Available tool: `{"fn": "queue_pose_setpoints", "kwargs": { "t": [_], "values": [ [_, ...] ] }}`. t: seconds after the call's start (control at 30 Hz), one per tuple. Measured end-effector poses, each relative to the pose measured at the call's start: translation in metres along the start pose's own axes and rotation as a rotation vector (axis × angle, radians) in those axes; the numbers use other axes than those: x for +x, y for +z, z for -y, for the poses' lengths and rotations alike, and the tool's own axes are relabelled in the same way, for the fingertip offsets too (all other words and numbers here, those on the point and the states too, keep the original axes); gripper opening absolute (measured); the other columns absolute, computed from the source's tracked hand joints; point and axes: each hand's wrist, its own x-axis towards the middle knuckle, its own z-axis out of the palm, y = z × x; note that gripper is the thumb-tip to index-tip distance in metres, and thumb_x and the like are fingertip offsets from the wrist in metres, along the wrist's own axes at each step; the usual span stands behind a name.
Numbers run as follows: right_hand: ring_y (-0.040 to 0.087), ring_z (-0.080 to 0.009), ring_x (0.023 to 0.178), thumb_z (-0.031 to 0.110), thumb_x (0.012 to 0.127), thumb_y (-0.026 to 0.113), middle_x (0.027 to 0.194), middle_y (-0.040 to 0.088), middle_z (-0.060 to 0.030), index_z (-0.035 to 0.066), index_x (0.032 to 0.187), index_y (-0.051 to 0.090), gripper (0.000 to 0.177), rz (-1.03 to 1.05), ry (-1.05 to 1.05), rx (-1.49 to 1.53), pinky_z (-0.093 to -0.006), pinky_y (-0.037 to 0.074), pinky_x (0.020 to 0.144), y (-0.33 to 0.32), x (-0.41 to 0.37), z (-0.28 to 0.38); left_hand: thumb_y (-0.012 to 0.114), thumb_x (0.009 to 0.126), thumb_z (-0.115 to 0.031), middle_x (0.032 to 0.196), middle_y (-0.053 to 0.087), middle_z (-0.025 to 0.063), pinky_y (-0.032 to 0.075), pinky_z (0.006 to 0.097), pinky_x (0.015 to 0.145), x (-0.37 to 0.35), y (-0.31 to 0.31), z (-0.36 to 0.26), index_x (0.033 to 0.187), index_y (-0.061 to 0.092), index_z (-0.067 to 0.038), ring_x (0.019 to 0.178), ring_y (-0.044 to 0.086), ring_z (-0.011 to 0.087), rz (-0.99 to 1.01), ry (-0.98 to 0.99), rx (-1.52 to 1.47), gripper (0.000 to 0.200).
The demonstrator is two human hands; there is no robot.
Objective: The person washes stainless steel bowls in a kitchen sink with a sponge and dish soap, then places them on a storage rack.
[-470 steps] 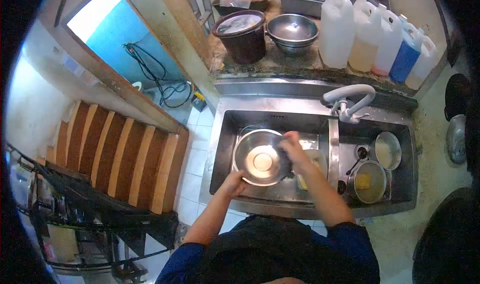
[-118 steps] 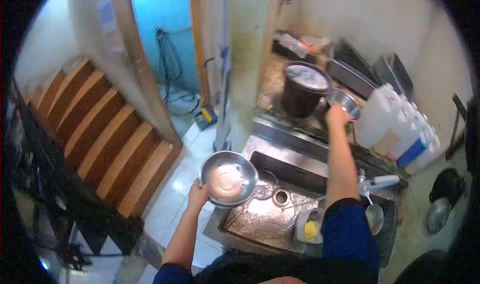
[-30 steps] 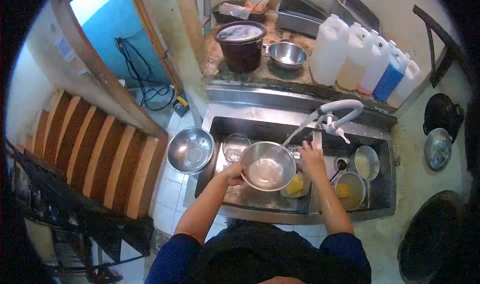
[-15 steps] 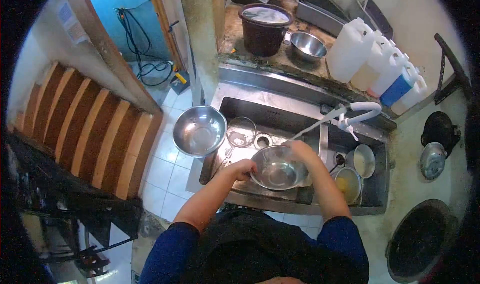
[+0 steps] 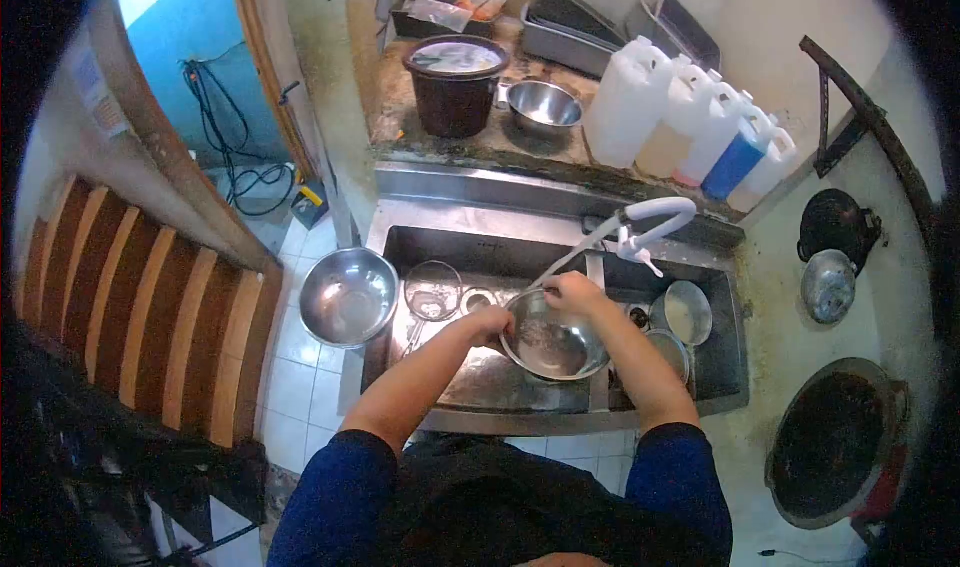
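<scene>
A steel bowl point(image 5: 560, 349) is held tilted over the sink point(image 5: 470, 397). My left hand point(image 5: 492, 325) grips its left rim, fingers closed round the edge. At the bowl's upper rim, my right hand point(image 5: 572, 293) holds on with bent fingers. Water runs from the white faucet point(image 5: 660, 210) towards the bowl near my right hand. Left of my hands, a round clear lid or dish point(image 5: 433, 290) and a small ring-shaped item point(image 5: 478, 301) lie in the basin. Another steel bowl point(image 5: 349, 297) rests at the sink's left edge.
Pots point(image 5: 683, 313) stand in the right basin. On the ledge behind are a dark bucket point(image 5: 453, 92), a small steel bowl point(image 5: 544, 105), several plastic jugs point(image 5: 627, 102) and trays point(image 5: 570, 45). Pans point(image 5: 832, 447) hang or lean at the right wall. Stairs point(image 5: 140, 307) are at left.
The view has shifted, so the sink and ledge appear further left. My right hand has moved closer to my left along the rim, and the bowl is tilted more.
</scene>
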Motion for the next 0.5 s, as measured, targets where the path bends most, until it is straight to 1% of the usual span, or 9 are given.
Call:
{"fn": "queue_pose_setpoints", "kwargs": {
  "t": [0.07,0.17,0.27,0.3,0.37,0.4,0.43,0.47,0.5],
  "values": [
    [0.064,-0.0315,0.078,0.022,0.078,0.060,0.084,0.065,-0.0185,0.004,0.096,0.064,0.026,-0.002,0.067,0.067,-0.0381,0.050,0.073,-0.008,-0.009,-0.004,0.048,0.073,-0.005,0.071,0.054,0.0133,0.056,0.0475,0.057,0.009,0.008,-0.003,0.074,0.054,0.001,0.058,0.060,0.0296,-0.022,0.005,0.031,0.008],
    [0.064,-0.0304,0.077,0.020,0.078,0.059,0.083,0.064,-0.0184,0.004,0.095,0.064,0.024,-0.051,0.019,0.105,-0.0371,0.050,0.073,-0.004,-0.011,-0.022,0.049,0.072,-0.005,0.072,0.056,0.0147,0.056,0.0451,0.056,0.013,0.013,-0.009,0.076,0.056,0.001,0.059,0.061,0.0304,-0.055,-0.008,0.081,0.010],
    [0.064,-0.0307,0.079,0.017,0.078,0.057,0.087,0.064,-0.0190,0.004,0.099,0.063,0.026,0.055,0.079,0.101,-0.0362,0.050,0.074,-0.016,-0.015,-0.015,0.053,0.071,-0.008,0.076,0.059,0.0163,0.056,0.0430,0.053,0.014,0.015,-0.010,0.078,0.058,0.002,0.060,0.063,0.0300,-0.053,-0.007,0.116,0.012],
    [0.063,-0.0306,0.081,0.016,0.078,0.056,0.089,0.064,-0.0191,0.004,0.100,0.063,0.026,0.049,0.071,0.125,-0.0360,0.050,0.075,-0.015,-0.015,-0.019,0.055,0.071,-0.009,0.078,0.060,0.0168,0.056,0.0424,0.053,0.015,0.014,-0.010,0.078,0.059,0.002,0.060,0.063,0.0297,-0.051,-0.002,0.121,0.013],
    [0.063,-0.0305,0.084,0.015,0.078,0.055,0.093,0.064,-0.0193,0.005,0.103,0.062,0.027,0.047,0.022,0.175,-0.0357,0.049,0.075,-0.007,-0.004,-0.026,0.055,0.074,-0.011,0.086,0.062,0.0187,0.055,0.0426,0.058,-0.010,0.020,-0.024,0.093,0.057,0.001,0.068,0.064,0.0303,-0.102,0.122,0.398,0.023],
    [0.063,-0.0296,0.087,0.014,0.079,0.055,0.098,0.064,-0.0189,0.006,0.105,0.062,0.029,-0.007,0.039,0.276,-0.0359,0.049,0.077,0.004,0.000,-0.030,0.054,0.075,-0.012,0.090,0.063,0.0197,0.055,0.0426,0.061,-0.028,0.022,-0.031,0.101,0.057,0.001,0.072,0.064,0.0307,-0.149,0.176,0.528,0.029],
    [0.063,-0.0285,0.089,0.011,0.078,0.054,0.099,0.064,-0.0184,0.006,0.104,0.062,0.028,-0.029,-0.034,0.268,-0.0359,0.049,0.079,0.010,0.003,-0.029,0.056,0.076,-0.015,0.096,0.063,0.0232,0.052,0.0437,0.070,-0.042,0.027,-0.029,0.118,0.046,-0.002,0.083,0.064,0.0350,-0.387,0.243,0.633,0.045],
    [0.062,-0.0301,0.092,0.006,0.076,0.054,0.098,0.064,-0.0183,0.006,0.103,0.063,0.029,0.015,0.007,0.262,-0.0358,0.049,0.080,0.024,0.014,-0.032,0.058,0.077,-0.018,0.103,0.060,0.0253,0.047,0.0458,0.080,-0.008,0.010,-0.002,0.124,0.040,-0.005,0.093,0.059,0.0398,-0.499,0.292,0.915,0.052],
    [0.061,-0.0327,0.094,0.002,0.075,0.053,0.096,0.063,-0.0197,0.005,0.102,0.064,0.030,0.038,0.088,-0.073,-0.0362,0.048,0.081,0.031,0.018,-0.019,0.060,0.077,-0.018,0.104,0.057,0.0273,0.044,0.0467,0.084,0.016,-0.003,0.027,0.124,0.037,-0.004,0.097,0.056,0.0424,-0.551,0.352,0.827,0.054]
  ]
}}
